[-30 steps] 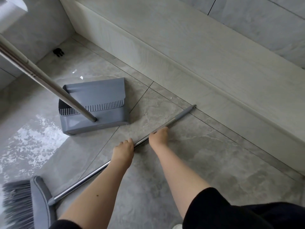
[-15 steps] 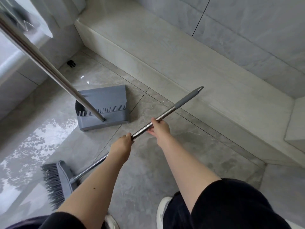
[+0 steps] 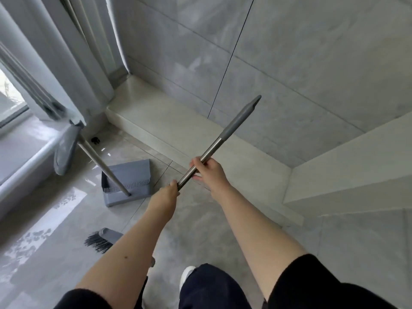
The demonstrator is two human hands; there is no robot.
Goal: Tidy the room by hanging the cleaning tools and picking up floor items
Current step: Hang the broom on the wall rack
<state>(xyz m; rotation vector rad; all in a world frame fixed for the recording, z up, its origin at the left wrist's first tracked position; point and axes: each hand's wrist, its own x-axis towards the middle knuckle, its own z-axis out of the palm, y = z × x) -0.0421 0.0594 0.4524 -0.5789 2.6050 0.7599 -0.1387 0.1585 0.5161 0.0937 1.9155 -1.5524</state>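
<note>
The left hand and right hand each grip the long shiny metal broom with a grey rubber end, tilted above the smooth floor. The grey plastic dustpan sits far left.

We wear short black sleeves, forearms bare; dark trousers and one white shoe below.
</note>
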